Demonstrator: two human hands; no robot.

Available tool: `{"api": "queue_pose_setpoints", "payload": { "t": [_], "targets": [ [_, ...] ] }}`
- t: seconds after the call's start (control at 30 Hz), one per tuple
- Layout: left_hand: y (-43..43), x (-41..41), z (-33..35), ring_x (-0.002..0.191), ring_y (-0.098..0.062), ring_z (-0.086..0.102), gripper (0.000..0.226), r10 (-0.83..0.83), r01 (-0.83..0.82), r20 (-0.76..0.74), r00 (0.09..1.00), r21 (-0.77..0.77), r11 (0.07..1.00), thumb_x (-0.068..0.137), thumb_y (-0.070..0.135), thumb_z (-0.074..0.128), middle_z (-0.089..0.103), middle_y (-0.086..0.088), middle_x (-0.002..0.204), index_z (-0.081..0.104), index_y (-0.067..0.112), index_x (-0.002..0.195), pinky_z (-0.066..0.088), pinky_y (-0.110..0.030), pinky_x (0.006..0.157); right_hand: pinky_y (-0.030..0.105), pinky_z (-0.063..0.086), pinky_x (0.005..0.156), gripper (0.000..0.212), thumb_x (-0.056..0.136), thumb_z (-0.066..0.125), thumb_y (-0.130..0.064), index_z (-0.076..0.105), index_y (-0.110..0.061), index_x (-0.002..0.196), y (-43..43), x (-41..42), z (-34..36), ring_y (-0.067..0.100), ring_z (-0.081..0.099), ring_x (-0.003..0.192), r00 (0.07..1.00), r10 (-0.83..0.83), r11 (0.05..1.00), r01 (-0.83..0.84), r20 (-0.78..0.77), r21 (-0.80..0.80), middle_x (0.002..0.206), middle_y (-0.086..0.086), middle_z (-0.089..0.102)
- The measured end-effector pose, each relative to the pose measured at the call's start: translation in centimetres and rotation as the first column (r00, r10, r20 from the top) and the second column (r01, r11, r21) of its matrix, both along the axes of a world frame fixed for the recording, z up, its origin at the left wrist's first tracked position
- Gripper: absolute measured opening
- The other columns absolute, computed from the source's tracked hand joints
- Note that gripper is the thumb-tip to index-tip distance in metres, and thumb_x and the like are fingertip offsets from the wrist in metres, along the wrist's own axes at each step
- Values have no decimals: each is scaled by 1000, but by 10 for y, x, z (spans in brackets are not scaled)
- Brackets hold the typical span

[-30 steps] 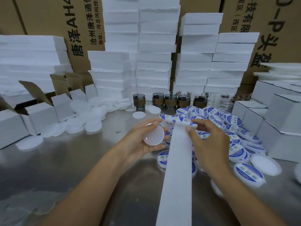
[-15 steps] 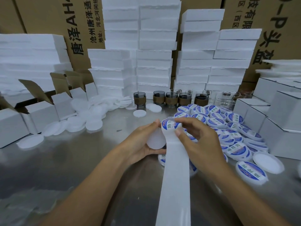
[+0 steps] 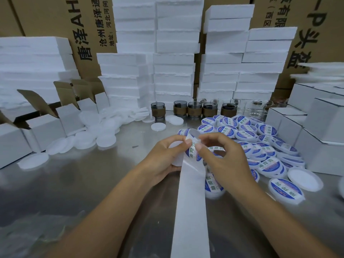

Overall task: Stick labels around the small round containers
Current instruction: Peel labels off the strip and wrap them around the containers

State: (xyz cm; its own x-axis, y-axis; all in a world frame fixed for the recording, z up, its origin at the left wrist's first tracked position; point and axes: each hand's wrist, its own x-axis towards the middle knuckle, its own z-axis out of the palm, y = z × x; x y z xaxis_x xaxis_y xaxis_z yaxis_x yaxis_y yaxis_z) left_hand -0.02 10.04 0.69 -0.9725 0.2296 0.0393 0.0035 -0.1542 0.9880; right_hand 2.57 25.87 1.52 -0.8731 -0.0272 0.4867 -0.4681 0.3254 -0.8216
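Left hand (image 3: 163, 157) grips round white container (image 3: 176, 163); right hand (image 3: 229, 164) pinches glossy label (image 3: 192, 153).

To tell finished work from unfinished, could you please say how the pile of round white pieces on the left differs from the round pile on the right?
The left pile is bare white, with no labels; the right pile carries blue-and-white labels. The left pile lies beside open cartons; the right pile lies beside closed white boxes. Both are small round pieces resting on the metal table.

Steel table (image 3: 83, 183), cartons (image 3: 46, 19) (foam stacks (image 3: 175, 71)) behind.
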Motion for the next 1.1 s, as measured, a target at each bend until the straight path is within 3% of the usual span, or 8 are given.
{"api": "queue_pose_setpoints", "payload": {
  "t": [0.1, 0.27, 0.4, 0.6, 0.73, 0.9, 1.0, 1.1],
  "targets": [
    [4, 2, 0, 83, -20, 70, 9, 22, -23, -24, 999, -45, 999, 84, 29, 66, 72, -8, 94, 71, 24, 89, 57, -34, 71, 14, 45, 74, 16, 81, 68, -24, 61, -36, 90, 2, -3, -1, -3, 58, 86, 998, -56, 998, 57, 41, -12, 91, -16, 63],
    [7, 4, 3, 91, -26, 69, 16, 57, -60, -44, 997, -81, 995, 84, 27, 66, 71, -11, 101, 70, 19, 98, 55, -45, 85, 4, 39, 72, 19, 81, 69, -19, 68, -25, 100, 5, -6, -3, -4, 56, 83, 991, -103, 983, 114, -82, 145, 85, -18, 61],
    [8, 5, 4, 96, -29, 68, 13, 77, -79, -24, 997, -115, 990, 84, 27, 66, 70, -12, 106, 70, 21, 95, 53, -50, 88, 24, 42, 83, 29, 83, 67, -24, 65, -24, 113, 9, -4, -4, 8, 56, 92, 967, -128, 922, 198, -220, 332, 93, -10, 63],
    [8, 8, 6, 88, -25, 70, 6, 37, -41, -37, 999, -93, 995, 83, 28, 67, 72, -12, 99, 72, 25, 83, 56, -42, 82, 34, 38, 84, 19, 80, 71, -18, 71, -15, 99, 12, -4, -2, 25, 61, 96, 901, -121, 828, 323, -416, 458, 100, 5, 68],
    [8, 6, 5, 81, -20, 70, 11, 55, -57, -18, 998, -95, 994, 83, 34, 65, 73, -7, 94, 71, 25, 82, 57, -39, 79, 42, 43, 78, 10, 74, 76, -13, 71, -12, 83, 12, -3, 0, 30, 62, 86, 827, -144, 771, 439, -544, 462, 86, 6, 68],
    [8, 7, 5, 74, -14, 68, 12, 97, -99, -26, 995, -105, 990, 83, 30, 67, 72, -2, 86, 70, 28, 72, 57, -32, 66, 44, 44, 77, 12, 71, 79, -9, 69, -12, 77, 11, -1, 0, 30, 63, 82, 834, -129, 759, 431, -536, 489, 81, 5, 68],
    [8, 7, 5, 71, -11, 68, 14, 131, -136, -52, 990, -119, 984, 84, 30, 66, 72, 0, 85, 69, 28, 71, 53, -26, 57, 38, 41, 74, 13, 71, 77, -6, 68, -11, 79, 11, -3, -1, 30, 61, 83, 851, -103, 769, 396, -515, 501, 83, 6, 66],
    [8, 6, 5, 72, -13, 68, 15, 151, -157, -63, 987, -112, 981, 87, 29, 64, 73, -1, 85, 68, 28, 72, 56, -28, 61, 27, 35, 81, 10, 77, 71, -11, 66, -16, 85, 9, -4, -2, 19, 53, 94, 921, -82, 824, 278, -382, 494, 94, 0, 58]
  ]
}}
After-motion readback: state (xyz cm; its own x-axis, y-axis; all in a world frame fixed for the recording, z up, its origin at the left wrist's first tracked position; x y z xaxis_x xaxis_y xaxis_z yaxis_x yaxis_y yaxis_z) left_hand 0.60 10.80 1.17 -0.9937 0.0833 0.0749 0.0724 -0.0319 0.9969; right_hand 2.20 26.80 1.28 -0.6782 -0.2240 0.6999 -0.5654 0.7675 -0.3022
